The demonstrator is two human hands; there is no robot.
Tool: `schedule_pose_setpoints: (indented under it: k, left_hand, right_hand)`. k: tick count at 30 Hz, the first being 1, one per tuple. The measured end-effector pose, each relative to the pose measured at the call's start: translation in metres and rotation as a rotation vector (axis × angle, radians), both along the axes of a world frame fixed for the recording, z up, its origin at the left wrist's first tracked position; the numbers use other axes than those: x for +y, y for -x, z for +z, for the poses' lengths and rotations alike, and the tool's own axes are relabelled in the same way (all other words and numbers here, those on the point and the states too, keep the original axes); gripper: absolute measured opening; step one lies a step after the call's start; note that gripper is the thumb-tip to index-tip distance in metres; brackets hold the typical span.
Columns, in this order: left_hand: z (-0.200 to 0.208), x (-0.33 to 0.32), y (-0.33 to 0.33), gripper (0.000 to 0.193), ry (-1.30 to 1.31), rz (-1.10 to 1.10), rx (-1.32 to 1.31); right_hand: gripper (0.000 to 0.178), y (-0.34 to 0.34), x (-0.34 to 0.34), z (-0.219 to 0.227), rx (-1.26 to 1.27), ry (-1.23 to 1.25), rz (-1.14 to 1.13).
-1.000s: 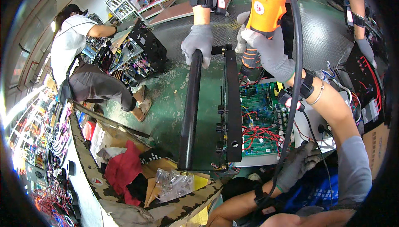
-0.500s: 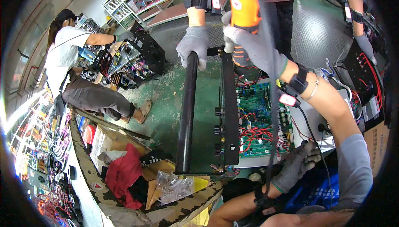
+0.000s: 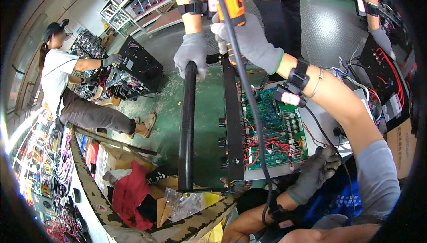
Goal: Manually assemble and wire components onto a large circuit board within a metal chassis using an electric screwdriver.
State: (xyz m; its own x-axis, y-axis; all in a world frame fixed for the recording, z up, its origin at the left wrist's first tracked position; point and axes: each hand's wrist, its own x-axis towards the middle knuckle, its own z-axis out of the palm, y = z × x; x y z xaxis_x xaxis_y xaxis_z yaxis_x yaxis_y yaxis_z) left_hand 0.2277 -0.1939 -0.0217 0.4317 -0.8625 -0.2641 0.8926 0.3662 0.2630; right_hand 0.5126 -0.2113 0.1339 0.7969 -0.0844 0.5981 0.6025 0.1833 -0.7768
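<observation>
My right hand (image 3: 255,42), in a grey glove, is wrapped round an orange-and-black power drill (image 3: 230,2). The drill is at the far end of a black metal chassis front (image 3: 233,123); where its tip meets the metal is hidden. My left hand (image 3: 313,175), gloved too, has curled fingers near the right edge of the chassis, by a thin red wire; what they grip is too small to make out. Green circuit boards (image 3: 271,123) with red wires lie inside the chassis. Across from me, another person's gloved hand (image 3: 192,55) grips the far end of a long black handle bar (image 3: 187,127).
A dark cable (image 3: 254,109) hangs across the view. Near left stands an open cardboard box (image 3: 106,214) with red cloth (image 3: 130,194) and a clear plastic bag (image 3: 182,203). A co-worker (image 3: 62,65) handles a black unit (image 3: 142,65) at left. Another wired panel (image 3: 387,78) stands at right.
The view has shifted, so the chassis and both my hands appear further left. My right hand still holds the drill at the far end. The co-worker at left has a hand on the black unit.
</observation>
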Motion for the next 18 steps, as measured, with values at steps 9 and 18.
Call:
schedule_pose_setpoints:
  k: [9,18]
  left_hand:
    - [0.021,0.011,-0.002,0.028,-0.053,0.083,0.042]
    - [0.042,0.035,-0.016,0.041,-0.216,0.215,-0.024]
  right_hand:
    - [0.025,0.003,0.005,0.001,-0.052,-0.019,-0.130]
    - [0.030,0.003,0.005,-0.002,-0.017,0.048,-0.072]
